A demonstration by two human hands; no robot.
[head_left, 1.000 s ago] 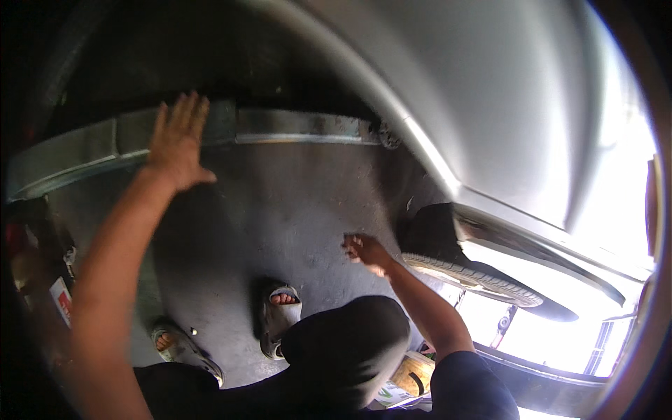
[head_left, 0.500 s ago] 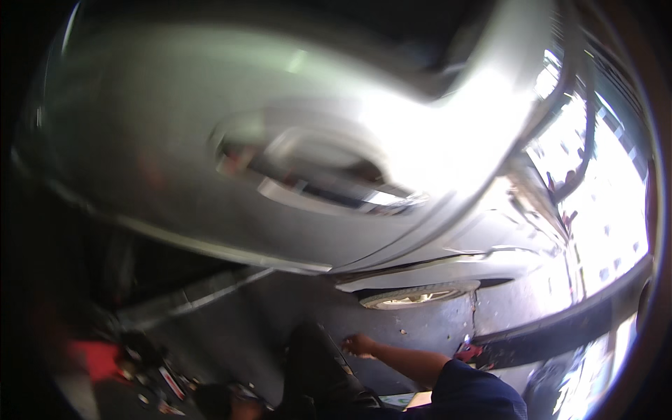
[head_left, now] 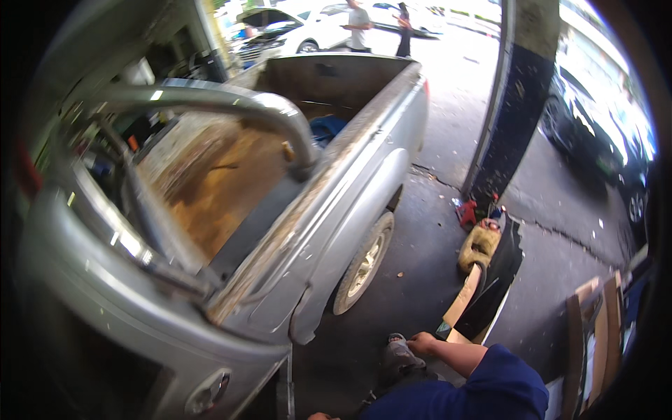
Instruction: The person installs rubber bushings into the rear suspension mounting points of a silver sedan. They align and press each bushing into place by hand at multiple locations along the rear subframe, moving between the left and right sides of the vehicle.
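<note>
My right hand [head_left: 421, 342] hangs by my leg, above the dark floor. It is small and unsharp, and I cannot tell whether its fingers are apart or closed, nor whether anything is in them. Only a sliver of my left hand [head_left: 323, 416] shows at the lower edge; its fingers are hidden. To my left stands a silver pickup truck [head_left: 353, 185], its door handle [head_left: 208, 393] at the lower left. Neither hand touches the truck. A metal roll bar [head_left: 210, 98] arches over its rusty brown bed [head_left: 231, 164], where a blue item [head_left: 327, 129] lies.
Ahead on the right are a dark pillar [head_left: 513, 112], a red jack stand [head_left: 465, 212], a yellowish jerrycan [head_left: 479, 245] and a cardboard strip [head_left: 462, 297]. Boards [head_left: 600, 343] lean at far right. A dark car [head_left: 595, 129], a white car [head_left: 308, 31] and two people [head_left: 358, 28] are beyond.
My view has swung away from the truck's blurred door to its bed and the pillar side. My right hand has shifted rightward in view; the left has nearly left the picture.
</note>
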